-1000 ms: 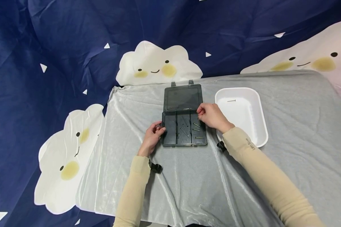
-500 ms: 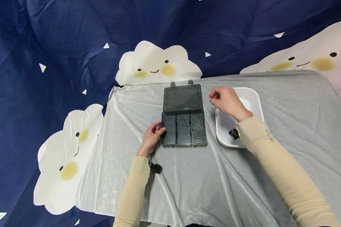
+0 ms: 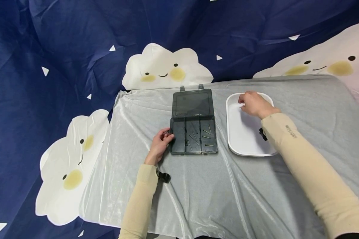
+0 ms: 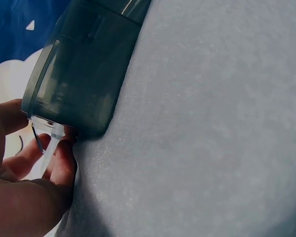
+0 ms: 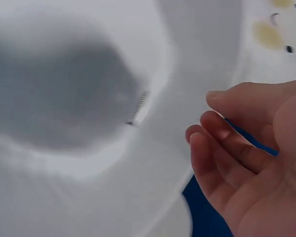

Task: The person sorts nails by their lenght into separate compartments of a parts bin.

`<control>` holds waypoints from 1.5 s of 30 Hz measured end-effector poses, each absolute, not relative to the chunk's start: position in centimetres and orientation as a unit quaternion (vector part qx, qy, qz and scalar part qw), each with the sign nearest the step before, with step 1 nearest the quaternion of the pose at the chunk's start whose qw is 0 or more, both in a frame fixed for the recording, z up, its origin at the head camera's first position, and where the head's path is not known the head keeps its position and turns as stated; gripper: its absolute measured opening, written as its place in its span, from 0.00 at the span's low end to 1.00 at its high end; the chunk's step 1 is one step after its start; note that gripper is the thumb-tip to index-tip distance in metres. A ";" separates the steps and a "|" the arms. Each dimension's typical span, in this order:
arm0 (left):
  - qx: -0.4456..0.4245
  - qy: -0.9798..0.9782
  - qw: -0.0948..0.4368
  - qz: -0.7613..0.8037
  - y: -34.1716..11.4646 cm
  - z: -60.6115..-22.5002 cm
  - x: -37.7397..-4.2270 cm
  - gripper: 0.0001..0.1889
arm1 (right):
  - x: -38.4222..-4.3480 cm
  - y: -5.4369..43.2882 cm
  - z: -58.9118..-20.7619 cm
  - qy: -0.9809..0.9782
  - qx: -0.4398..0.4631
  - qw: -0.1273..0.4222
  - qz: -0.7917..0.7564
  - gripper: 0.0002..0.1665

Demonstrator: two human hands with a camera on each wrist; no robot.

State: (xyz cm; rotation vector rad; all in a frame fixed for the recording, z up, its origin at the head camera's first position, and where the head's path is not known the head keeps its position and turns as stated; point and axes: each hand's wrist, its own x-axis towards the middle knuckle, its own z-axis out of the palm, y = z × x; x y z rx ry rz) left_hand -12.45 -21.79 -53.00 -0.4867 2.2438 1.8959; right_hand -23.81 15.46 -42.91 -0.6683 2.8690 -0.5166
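A dark translucent plastic organizer box [image 3: 177, 134] lies with its lid folded back. Long thin screws [image 3: 194, 137] lie in its middle compartment, several shorter ones [image 3: 207, 131] in the right one. My left hand [image 3: 158, 146] grips the box's left edge; in the left wrist view thumb and fingers close around that side, near a clear tab [image 4: 48, 126]. Over the far end of a white plastic tray [image 3: 248, 142] hovers my right hand [image 3: 257, 104], its fingers bent, thumb and fingertips apart with nothing between them. In the right wrist view a single screw [image 5: 138, 108] lies in the tray, apart from the fingertips.
Grey velvety cloth [image 3: 197, 186] covers the table, wrinkled in front of the box. The open lid [image 3: 192, 103] extends toward the back. Behind the table hangs a dark blue curtain [image 3: 86, 39] with cloud prints.
My right hand has left the box's right compartment, where a short screw now lies, and moved right to above the tray. My left hand and the box have stayed put.
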 end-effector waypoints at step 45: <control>-0.170 0.750 0.081 0.634 -21.7 -53.1 -12.5 0.23 | -24.0 15.9 -48.6 0.967 -0.148 0.120 -0.169 0.08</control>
